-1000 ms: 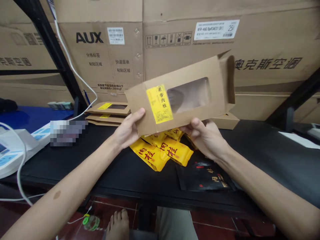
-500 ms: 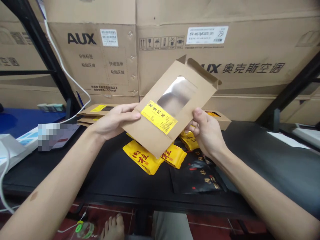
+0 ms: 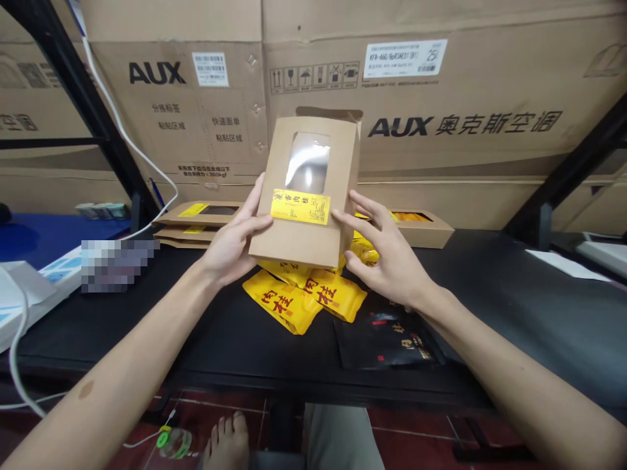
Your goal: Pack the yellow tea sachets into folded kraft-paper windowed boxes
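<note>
Box: paper box (image 3: 298, 238) upright in the air in front of me, above the table, flap end up, clear window (image 3: 307, 162) near top, yellow label (image 3: 300, 207) across middle.
L side: my L hand (image 3: 235, 245) clenched on box's left edge, fingers curled round it.
R side: my R hand (image 3: 386, 254) not clenched, fingers spread, tips just touching box's right edge.
Under box: yellow packets (image 3: 281, 301) w/ red characters, piled on black table (image 3: 494, 307), right below my hands; black packet (image 3: 386, 339) just beside them.
Further back: stack of paper boxes (image 3: 196, 225) left of my hands; single box (image 3: 421, 225) to the right, orange showing in its window.
Wall: big AUX cartons (image 3: 411, 85) behind table, white cable (image 3: 132, 143) running down at left.
Floor: my bare foot (image 3: 228, 444), plastic bottle (image 3: 174, 442) beside it.
</note>
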### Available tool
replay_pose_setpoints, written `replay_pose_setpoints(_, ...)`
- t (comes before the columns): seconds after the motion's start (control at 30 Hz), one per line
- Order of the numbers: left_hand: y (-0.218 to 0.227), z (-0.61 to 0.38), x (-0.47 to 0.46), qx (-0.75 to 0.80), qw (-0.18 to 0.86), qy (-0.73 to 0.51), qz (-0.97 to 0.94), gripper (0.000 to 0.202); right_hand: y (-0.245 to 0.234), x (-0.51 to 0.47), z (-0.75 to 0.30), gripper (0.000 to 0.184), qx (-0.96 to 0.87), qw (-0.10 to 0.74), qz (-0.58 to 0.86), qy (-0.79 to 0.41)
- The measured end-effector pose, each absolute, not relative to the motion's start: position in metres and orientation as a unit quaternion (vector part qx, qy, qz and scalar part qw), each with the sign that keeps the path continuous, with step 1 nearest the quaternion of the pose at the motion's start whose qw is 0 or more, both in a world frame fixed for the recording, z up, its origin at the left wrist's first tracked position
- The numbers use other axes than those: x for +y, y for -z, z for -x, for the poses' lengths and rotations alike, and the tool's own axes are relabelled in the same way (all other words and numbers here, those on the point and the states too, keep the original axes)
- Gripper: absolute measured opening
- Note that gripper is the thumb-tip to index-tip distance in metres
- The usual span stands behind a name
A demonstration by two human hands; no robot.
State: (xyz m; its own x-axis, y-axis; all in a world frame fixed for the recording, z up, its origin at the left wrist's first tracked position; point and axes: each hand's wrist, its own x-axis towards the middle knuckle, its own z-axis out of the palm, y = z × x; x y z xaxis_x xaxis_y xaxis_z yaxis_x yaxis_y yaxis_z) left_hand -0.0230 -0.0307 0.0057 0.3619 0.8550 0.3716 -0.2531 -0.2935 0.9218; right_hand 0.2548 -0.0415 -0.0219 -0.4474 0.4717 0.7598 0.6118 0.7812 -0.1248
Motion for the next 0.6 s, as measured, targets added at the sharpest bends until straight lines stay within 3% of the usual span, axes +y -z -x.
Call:
replay_pose_setpoints(0.3, 0.007, 0.018, -0.026, 0.219, 0.54, -0.468, -0.664, 0.07, 0.02, -0.041, -0.254, 0.055, -0.768, 0.553, 0.322, -0.018)
replay_pose_setpoints(0.4, 0.013, 0.02, -0.02, 0.25, 0.456, -0.479, -0.707, 0.068, 0.02, -0.043, -0.251, 0.055, -0.752, 0.57, 0.329, -0.026)
replay_pose_setpoints(0.5, 0.016, 0.022, -0.018, 0.25, 0.345, -0.5, -0.754, 0.079, 0.019, -0.046, -0.248, 0.055, -0.75, 0.564, 0.346, -0.025)
replay_pose_setpoints(0.6, 0.015, 0.02, -0.02, 0.227, 0.303, -0.513, -0.77, 0.086, 0.017, -0.049, -0.247, 0.053, -0.752, 0.551, 0.362, 0.011)
